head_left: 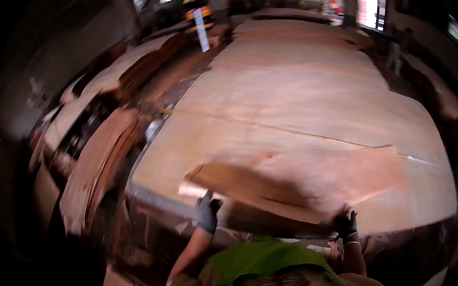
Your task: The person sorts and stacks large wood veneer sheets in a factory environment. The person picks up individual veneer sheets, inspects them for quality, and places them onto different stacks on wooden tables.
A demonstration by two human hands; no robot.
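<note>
A thin brown wood veneer sheet [248,187] bows upward over the near side of a broad pale panel surface [223,138]. Its near edge hangs toward my body, blurred by motion. My left hand [207,213], in a grey glove, is closed at the sheet's near left edge. At the near right corner, my right hand [346,225] in a dark glove grips the sheet, its fingers partly smeared. Under and beyond the raised sheet lies a pinkish veneer piece [350,174], flat on the pale panel.
A thin dark-yellow strip [292,131] runs across the panel. Stacks of veneer [99,164] droop over supports on the left, with another stack [147,63] farther back. A yellow-and-black object [199,13] stands at the far left. Someone [396,52] is at the far right.
</note>
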